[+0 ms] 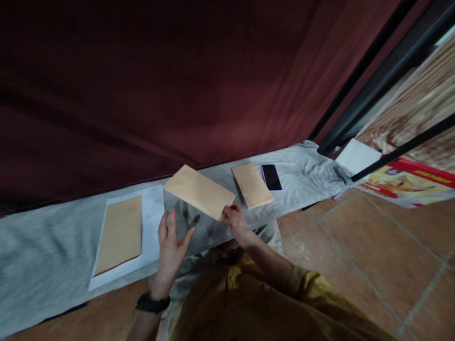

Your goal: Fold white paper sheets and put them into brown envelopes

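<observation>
A brown paper envelope (199, 191) is pinched at its lower right corner by my right hand (234, 219), raised above the cloth-covered bench. My left hand (173, 242) has its fingers spread, below the envelope's left end and apart from it. To the right lies a stack of brown envelopes (251, 184). Over on the left, another pile of brown envelopes (119, 234) rests on white paper sheets (152, 222); how many are in it I cannot tell.
A smartphone (272, 177) with a dark screen lies beside the right stack on the grey cloth (302, 166). A dark red curtain (177, 94) hangs behind the bench. At the right stand a black metal frame (334, 123) and a printed red and yellow box (408, 182) above the tiled floor (355, 255).
</observation>
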Tool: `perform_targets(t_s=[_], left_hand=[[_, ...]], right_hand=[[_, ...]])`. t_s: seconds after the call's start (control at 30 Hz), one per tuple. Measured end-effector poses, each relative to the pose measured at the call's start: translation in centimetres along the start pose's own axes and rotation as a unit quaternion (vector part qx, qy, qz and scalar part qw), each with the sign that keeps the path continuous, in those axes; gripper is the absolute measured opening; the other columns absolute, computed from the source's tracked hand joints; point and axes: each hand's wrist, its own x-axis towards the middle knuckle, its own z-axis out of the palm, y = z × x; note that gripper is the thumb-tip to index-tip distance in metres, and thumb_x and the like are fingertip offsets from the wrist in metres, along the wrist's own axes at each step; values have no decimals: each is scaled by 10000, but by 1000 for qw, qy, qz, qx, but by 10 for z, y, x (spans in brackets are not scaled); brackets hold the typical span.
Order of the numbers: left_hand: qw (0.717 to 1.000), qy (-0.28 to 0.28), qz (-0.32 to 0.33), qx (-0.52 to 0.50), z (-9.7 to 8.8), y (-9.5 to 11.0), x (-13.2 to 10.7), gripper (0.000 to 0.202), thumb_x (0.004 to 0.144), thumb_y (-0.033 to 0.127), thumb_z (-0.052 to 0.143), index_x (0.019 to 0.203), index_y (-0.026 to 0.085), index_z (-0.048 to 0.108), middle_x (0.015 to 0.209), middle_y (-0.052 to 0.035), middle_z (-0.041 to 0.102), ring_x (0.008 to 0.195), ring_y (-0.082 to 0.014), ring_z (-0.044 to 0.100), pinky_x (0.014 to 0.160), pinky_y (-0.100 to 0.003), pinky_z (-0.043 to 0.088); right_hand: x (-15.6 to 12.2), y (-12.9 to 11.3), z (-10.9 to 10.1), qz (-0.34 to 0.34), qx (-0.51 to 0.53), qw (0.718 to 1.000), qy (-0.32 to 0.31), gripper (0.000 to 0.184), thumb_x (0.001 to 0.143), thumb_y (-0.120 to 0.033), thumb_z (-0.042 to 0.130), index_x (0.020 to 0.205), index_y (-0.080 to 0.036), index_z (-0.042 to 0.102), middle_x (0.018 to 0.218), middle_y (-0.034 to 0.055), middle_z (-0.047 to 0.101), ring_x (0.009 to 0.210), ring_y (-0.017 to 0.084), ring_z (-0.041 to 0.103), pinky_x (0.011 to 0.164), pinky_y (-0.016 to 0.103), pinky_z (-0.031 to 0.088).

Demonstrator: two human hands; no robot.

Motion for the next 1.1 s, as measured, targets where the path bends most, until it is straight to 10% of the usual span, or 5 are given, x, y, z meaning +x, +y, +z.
perform_targets(t_s=[0.13, 0.3, 0.73, 0.87, 1.1], left_hand=[[903, -49, -290, -313, 27, 24, -9, 758, 849, 587, 683, 1479, 244, 438, 1272, -142, 669, 1194, -277, 657, 1024, -481, 533], [787, -53, -379, -483, 53, 50, -2, 519, 680, 448, 861, 1087, 198, 658, 1082, -79, 738, 927, -197, 730, 758, -297, 598], [858, -126, -312, -388, 55, 22, 24, 468, 588, 348, 810, 1000, 180, 664, 819, -5, 736, 630, -120, 594, 543, -225, 427], [869, -145, -306, -361, 51, 12, 28, 463, 579, 311, 790, 1004, 164, 678, 693, 20, 691, 524, -109, 537, 496, -229, 376], [888, -159, -297, -312, 55, 4, 30, 514, 612, 300, 738, 1104, 166, 676, 647, 44, 653, 460, -103, 480, 457, -231, 330]], right_hand=[[-14, 3, 8, 40, 49, 998, 6, 266, 671, -328, 709, 845, -232, 532, 743, -37, 659, 668, 138, 634, 631, 247, 517], [-29, 12, 15, 55, 82, 995, -4, 267, 650, -298, 747, 845, -228, 578, 805, -14, 706, 724, 158, 668, 680, 268, 538], [-23, 15, -25, 98, 38, 993, -50, 275, 703, -329, 769, 868, -228, 575, 762, -8, 668, 674, 181, 672, 673, 338, 597], [-17, 9, -46, 2, -112, 993, -22, 245, 793, -338, 664, 1003, -237, 587, 846, 1, 664, 679, 178, 653, 660, 341, 597], [-10, -6, -55, -306, -470, 804, -199, 390, 954, -183, 477, 1297, -233, 655, 1399, 94, 616, 1336, 228, 539, 1164, 437, 412]])
